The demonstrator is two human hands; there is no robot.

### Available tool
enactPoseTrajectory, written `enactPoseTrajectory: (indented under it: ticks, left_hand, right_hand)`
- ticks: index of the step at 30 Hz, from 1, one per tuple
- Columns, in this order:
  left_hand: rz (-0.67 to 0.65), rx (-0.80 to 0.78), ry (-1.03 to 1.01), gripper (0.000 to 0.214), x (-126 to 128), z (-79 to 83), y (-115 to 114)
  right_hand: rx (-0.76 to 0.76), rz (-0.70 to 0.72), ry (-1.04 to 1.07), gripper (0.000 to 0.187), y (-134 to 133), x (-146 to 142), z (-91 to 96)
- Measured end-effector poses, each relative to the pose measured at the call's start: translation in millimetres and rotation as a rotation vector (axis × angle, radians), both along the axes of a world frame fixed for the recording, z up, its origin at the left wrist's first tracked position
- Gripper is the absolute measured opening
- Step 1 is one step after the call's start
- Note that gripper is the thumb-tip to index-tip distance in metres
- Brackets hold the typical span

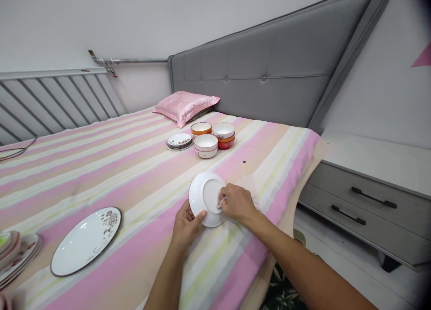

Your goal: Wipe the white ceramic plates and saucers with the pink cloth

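My left hand (189, 223) grips a small white plate (210, 192) by its lower left edge, thumb on the underside. The plate is tilted with its foot ring facing me, and a thin dark rim shows along its left edge. My right hand (237, 202) is closed in a pinch on a thin white tissue (221, 201), pressed against the right part of the plate's underside. Most of the tissue is hidden by the fingers. Beyond the plate stand stacked bowls (206, 142), white inside with orange, red or patterned outsides. Beside them lies a stack of small floral plates (179, 140).
An oval floral platter (88, 240) lies on the striped bedsheet (141, 184) at left. More stacked plates (23, 260) are at the left edge. A tiny dark object (244, 161) lies near the bowls. A pink pillow (185, 105), grey headboard (256, 63) and drawer cabinet (363, 184) stand around.
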State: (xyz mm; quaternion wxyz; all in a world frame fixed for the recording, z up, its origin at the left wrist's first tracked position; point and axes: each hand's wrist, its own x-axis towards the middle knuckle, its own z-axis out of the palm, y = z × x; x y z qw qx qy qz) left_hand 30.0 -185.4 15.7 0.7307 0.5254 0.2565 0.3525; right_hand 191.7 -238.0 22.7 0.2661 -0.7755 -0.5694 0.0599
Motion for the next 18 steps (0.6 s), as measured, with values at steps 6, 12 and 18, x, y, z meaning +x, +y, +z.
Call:
enactPoseTrajectory:
  ticks: [6,12,18]
  left_hand:
    - [-0.002,-0.034,-0.018,0.048,0.4,2.0,-1.1]
    - [-0.029,0.06,0.009,0.046,0.7,1.0,0.3]
    - [-0.037,0.127,0.041,0.042,-0.3,-3.3,1.1]
  right_hand:
    - [0.155,0.229,0.03,0.017,-4.0,-10.5,3.4]
    - [0.438,0.226,0.12,0.026,2.2,-9.7,5.9]
    - [0.482,0.027,0.113,0.03,7.4,-1.3,-0.5]
